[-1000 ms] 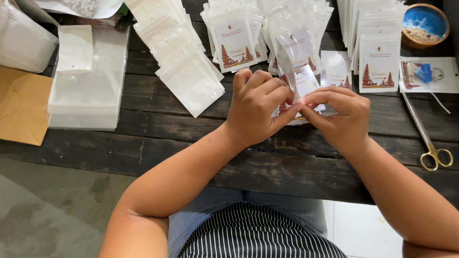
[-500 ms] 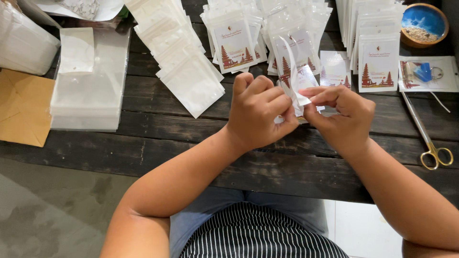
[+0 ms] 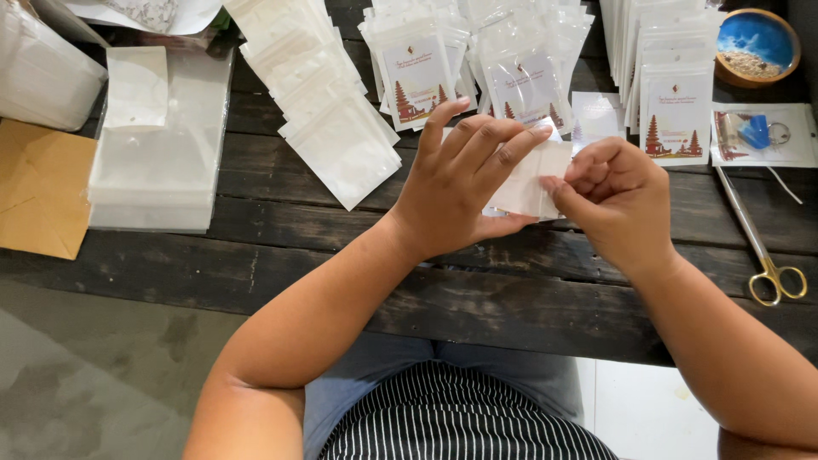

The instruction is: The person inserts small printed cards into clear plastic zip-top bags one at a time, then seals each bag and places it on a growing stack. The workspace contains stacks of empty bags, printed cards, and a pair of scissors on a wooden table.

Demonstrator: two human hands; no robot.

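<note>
Both hands meet over the dark wooden table (image 3: 256,281) on a small white packet in a clear sleeve (image 3: 530,183). My left hand (image 3: 464,179) lies across its left part, fingers stretched out flat over it and thumb underneath. My right hand (image 3: 618,200) pinches the packet's right edge with curled fingers. Much of the packet is hidden behind my left fingers. Just beyond the hands lie rows of similar packets with printed cards (image 3: 415,77).
A fanned row of blank white pouches (image 3: 328,128) lies at the upper middle-left, and a stack of clear sleeves (image 3: 158,162) beside a brown envelope (image 3: 38,200) at left. Gold-handled scissors (image 3: 763,251), a card with a blue item (image 3: 758,135) and a blue-glazed bowl (image 3: 757,43) sit at right.
The packet was held upright between curled fingers; it is now turned flat. My left fingers have straightened out over it, and my right hand has shifted slightly right.
</note>
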